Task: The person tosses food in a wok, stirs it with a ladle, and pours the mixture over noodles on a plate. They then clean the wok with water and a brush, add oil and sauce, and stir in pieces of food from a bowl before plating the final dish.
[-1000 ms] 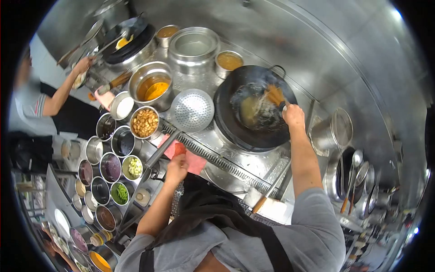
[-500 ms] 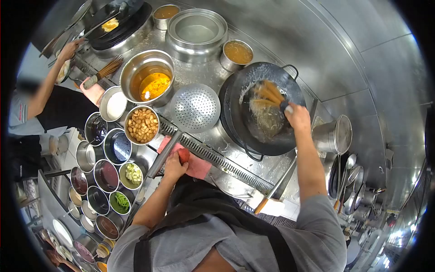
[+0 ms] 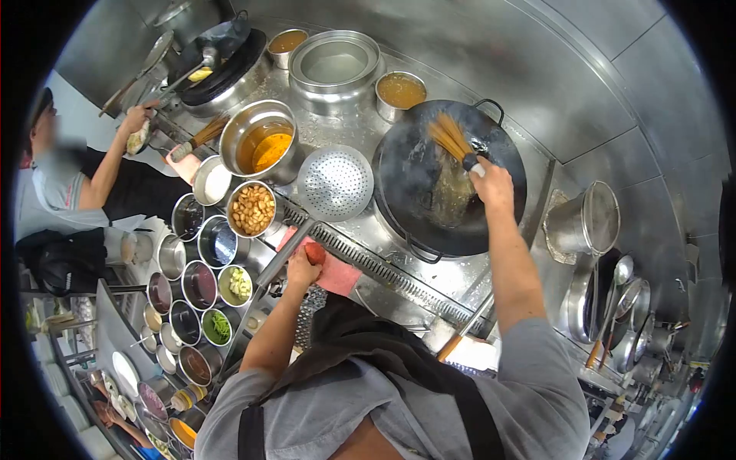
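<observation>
My right hand (image 3: 493, 184) grips the dark handle end of a bamboo wok brush (image 3: 451, 136), its bristles spread against the far inner side of a large black wok (image 3: 491, 226). Wet, pale, foamy liquid (image 3: 452, 192) runs down the wok's middle, and faint steam hangs over it. My left hand (image 3: 303, 270) is closed round a small red rounded thing (image 3: 315, 253), whose kind I cannot make out. It rests by a pink cloth (image 3: 337, 276) on the stove's front edge, beside a metal pipe (image 3: 284, 257).
A perforated strainer (image 3: 336, 182) lies left of the wok. Nearby stand a pot of orange oil (image 3: 261, 138), a bowl of browned cubes (image 3: 251, 209) and several ingredient tins. A ladle handle (image 3: 451, 345) crosses the front edge. At left, another person (image 3: 100, 176) works at a second wok (image 3: 222, 46).
The brush has moved from the wok's middle up toward its far side, its bristles now clearly seen. My left hand keeps its hold. The view has shifted slightly.
</observation>
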A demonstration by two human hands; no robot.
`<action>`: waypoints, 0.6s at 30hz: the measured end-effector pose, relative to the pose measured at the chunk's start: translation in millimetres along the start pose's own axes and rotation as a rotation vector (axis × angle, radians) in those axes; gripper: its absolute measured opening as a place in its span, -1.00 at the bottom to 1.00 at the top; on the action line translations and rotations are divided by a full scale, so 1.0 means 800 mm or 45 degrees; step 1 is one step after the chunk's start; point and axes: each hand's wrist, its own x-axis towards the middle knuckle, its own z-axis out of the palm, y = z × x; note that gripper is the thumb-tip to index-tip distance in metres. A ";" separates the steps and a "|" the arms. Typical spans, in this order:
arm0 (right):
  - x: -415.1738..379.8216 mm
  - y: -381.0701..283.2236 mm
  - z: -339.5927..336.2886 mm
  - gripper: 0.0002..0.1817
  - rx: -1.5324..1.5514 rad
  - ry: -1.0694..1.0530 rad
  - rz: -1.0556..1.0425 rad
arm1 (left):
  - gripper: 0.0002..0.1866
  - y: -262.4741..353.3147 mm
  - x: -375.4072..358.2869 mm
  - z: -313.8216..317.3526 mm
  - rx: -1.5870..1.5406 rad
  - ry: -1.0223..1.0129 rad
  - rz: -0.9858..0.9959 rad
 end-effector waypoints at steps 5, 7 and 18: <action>-0.074 0.024 0.034 -0.51 0.513 -0.059 -0.215 | -0.42 -0.007 -0.032 -0.021 -0.469 0.029 -0.195; -0.110 0.050 0.019 -0.51 0.565 -0.155 -0.255 | -0.47 -0.019 -0.056 -0.036 -0.753 0.054 -0.279; -0.051 0.021 0.043 -0.53 0.471 0.020 -0.196 | -0.72 0.040 -0.095 -0.056 -1.934 -0.759 -0.620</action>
